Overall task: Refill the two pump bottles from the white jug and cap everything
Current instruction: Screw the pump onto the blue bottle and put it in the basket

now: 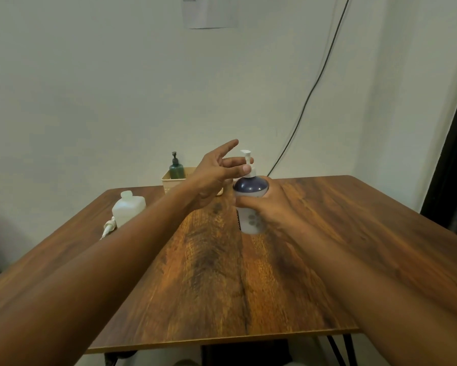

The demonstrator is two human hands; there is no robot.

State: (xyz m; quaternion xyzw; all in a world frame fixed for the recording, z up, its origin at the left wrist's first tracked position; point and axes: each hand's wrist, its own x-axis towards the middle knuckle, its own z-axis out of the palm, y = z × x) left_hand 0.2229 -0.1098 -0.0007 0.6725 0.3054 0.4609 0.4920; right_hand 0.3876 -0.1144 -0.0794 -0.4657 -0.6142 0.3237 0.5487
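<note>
A white plastic pump bottle with a dark blue top [250, 199] stands upright mid-surface with its white pump on, a translucent white capped jug [128, 207] sits far left beside a loose white pump head [108, 228], and a small dark green pump bottle [176, 167] stands in a beige basket [169, 180].

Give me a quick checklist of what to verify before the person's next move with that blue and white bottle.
1. Bottle steady: ok. The right hand grips the blue and white pump bottle round its body.
2. Pump in place: ok, the white pump sits on the bottle's neck; whether it is screwed tight, cannot tell.
3. Left hand free to turn the pump: ok, fingers spread beside it, holding nothing.
4. White jug capped: ok, a cap sits on top; tightness cannot tell.
5. Green pump bottle: ok, upright in the beige basket, pump on.
6. Loose pump head lying beside the jug: not ok, it belongs on no bottle seen here.
</note>
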